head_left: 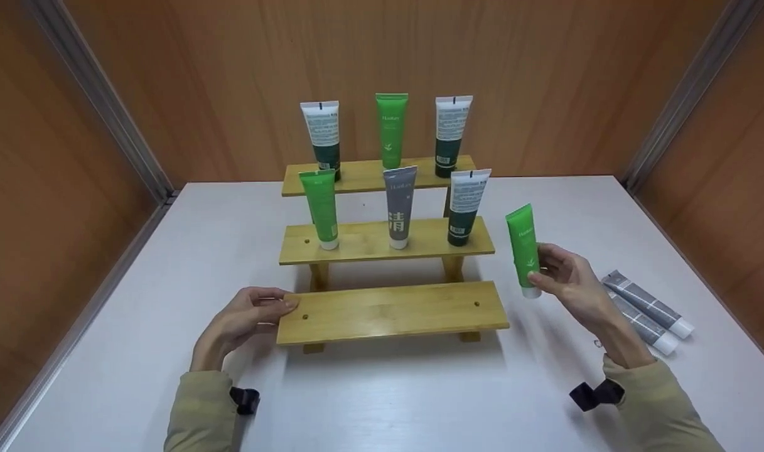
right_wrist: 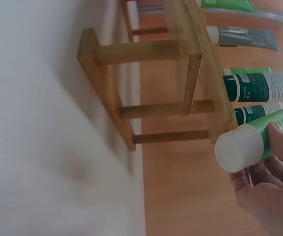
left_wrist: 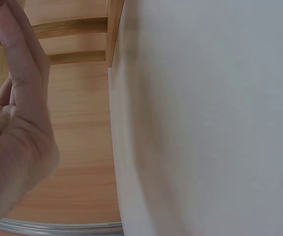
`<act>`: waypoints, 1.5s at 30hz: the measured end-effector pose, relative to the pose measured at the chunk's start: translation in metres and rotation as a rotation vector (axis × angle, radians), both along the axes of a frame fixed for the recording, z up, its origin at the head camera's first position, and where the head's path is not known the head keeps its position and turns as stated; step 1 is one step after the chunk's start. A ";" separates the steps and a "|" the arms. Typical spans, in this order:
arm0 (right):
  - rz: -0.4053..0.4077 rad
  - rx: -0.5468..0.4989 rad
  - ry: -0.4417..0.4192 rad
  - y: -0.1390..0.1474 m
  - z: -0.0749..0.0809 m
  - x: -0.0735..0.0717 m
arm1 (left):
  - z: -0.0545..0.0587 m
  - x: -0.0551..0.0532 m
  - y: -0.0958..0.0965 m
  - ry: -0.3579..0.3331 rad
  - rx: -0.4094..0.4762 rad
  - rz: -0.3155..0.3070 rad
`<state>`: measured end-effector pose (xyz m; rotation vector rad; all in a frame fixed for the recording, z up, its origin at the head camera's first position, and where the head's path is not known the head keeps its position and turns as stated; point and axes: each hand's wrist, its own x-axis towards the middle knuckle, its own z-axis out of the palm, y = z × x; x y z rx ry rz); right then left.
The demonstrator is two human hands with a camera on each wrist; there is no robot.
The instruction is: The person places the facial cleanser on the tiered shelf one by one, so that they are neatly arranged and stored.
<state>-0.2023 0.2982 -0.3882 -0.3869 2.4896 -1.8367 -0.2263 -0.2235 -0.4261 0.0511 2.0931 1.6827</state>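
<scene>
My right hand (head_left: 570,279) pinches a green tube (head_left: 522,245) near its white cap, holding it upright, cap down, to the right of a three-tier wooden display stand (head_left: 388,317). In the right wrist view its white cap (right_wrist: 240,148) faces the camera. My left hand (head_left: 247,317) grips the left end of the lowest shelf, thumb on top. On the middle shelf stand a green tube (head_left: 322,210), a grey tube (head_left: 400,204) and a white-and-dark-green tube (head_left: 466,207). A green tube (head_left: 392,129) stands on the top shelf between two white-and-dark-green tubes (head_left: 324,135).
Two grey tubes (head_left: 651,307) with white caps lie on the white table (head_left: 382,408), right of my right hand. Wood-grain panels (head_left: 231,81) with metal corner rails (head_left: 99,88) enclose the table at the back and sides.
</scene>
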 end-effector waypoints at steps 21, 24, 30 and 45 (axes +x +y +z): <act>0.112 -0.036 0.060 -0.081 -0.002 0.004 | 0.000 0.003 -0.002 -0.027 0.022 -0.008; 0.151 -0.039 0.061 -0.094 -0.001 0.004 | 0.001 0.003 -0.001 -0.026 0.019 -0.009; 0.206 -0.028 0.056 -0.115 -0.001 0.005 | 0.002 0.004 -0.002 -0.025 0.016 -0.008; 0.249 -0.048 0.097 -0.166 0.003 -0.004 | 0.002 0.001 0.002 0.000 -0.029 0.003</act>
